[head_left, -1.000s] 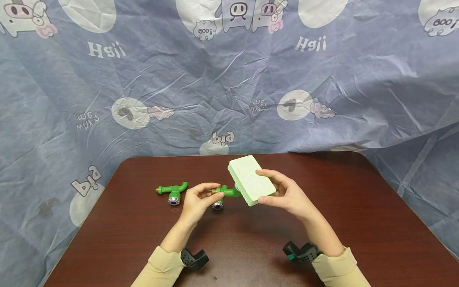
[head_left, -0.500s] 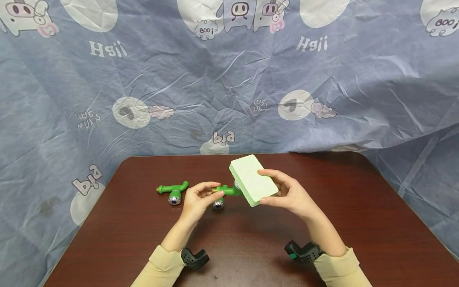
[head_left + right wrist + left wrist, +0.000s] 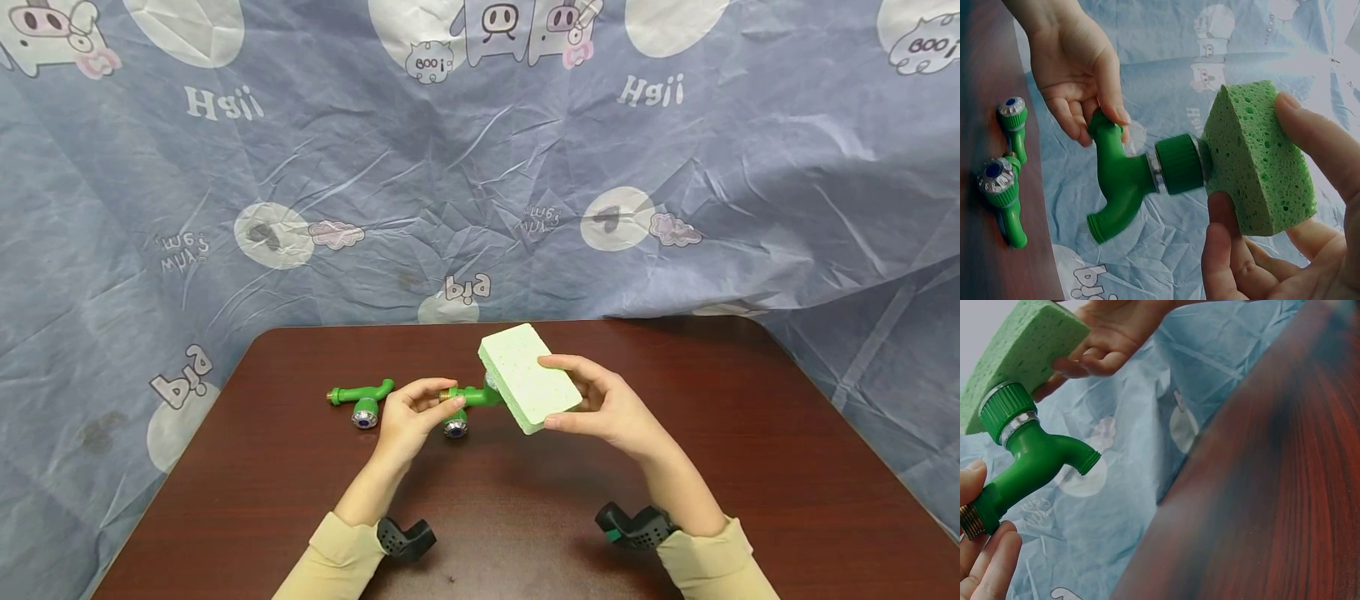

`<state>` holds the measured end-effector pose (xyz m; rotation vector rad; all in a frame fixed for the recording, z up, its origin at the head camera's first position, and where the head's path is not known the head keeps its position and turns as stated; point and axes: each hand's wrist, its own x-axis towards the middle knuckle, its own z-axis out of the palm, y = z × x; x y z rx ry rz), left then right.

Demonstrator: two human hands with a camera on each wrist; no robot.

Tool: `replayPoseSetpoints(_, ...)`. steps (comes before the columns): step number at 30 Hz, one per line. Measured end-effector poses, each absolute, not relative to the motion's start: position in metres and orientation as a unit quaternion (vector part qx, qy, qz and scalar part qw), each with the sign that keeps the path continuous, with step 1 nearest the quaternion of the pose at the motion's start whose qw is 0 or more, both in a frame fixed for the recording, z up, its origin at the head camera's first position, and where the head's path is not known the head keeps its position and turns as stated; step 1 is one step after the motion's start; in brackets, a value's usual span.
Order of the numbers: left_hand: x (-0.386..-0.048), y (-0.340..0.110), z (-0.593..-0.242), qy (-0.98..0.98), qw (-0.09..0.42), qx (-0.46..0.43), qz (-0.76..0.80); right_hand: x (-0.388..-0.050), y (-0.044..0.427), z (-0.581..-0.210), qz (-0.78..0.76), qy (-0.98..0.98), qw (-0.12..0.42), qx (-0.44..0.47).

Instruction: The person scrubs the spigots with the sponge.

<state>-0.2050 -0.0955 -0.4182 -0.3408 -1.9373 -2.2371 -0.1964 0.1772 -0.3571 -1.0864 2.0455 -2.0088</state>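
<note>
My left hand [image 3: 408, 419] pinches a green plastic faucet [image 3: 480, 397] by its brass-threaded inlet, holding it above the table. My right hand [image 3: 603, 406] grips a light green sponge [image 3: 529, 377] between thumb and fingers. In the left wrist view, the sponge [image 3: 1035, 347] presses against the end of the ribbed knob [image 3: 1007, 407]. From the right wrist view, the faucet's spout [image 3: 1107, 224] points down and the knob [image 3: 1179, 164] meets the sponge's face [image 3: 1235, 156]. The sponge hides the knob's end cap.
Two similar green faucets sit on the dark red-brown table [image 3: 675, 467]: one faucet [image 3: 362, 400] left of my left hand, another faucet [image 3: 455, 427] below the held one, partly covered. A blue printed cloth [image 3: 420, 167] hangs behind the table's far edge.
My left hand and the held faucet have shifted very slightly left. The sponge stays nearly in place against the knob, and the faucets on the table have not moved.
</note>
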Motion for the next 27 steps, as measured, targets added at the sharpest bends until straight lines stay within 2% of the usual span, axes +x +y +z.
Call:
replayPoseSetpoints(13,-0.2036,-0.0954,-0.4177,-0.647,0.080,-0.120,-0.749,-0.1946,0.1738,-0.3581,-0.655,0.675,0.037,-0.336)
replayPoseSetpoints(21,-0.2054,-0.0998,-0.4143,-0.644,0.104,-0.110,-0.750,-0.1945,0.1788,-0.3542,-0.650,0.678,0.020,-0.344)
replayPoseSetpoints(27,-0.2032,-0.0977,-0.4135,-0.650,0.093,-0.110,-0.746,-0.1933,0.1759,-0.3540,-0.659,0.679,0.015,-0.323)
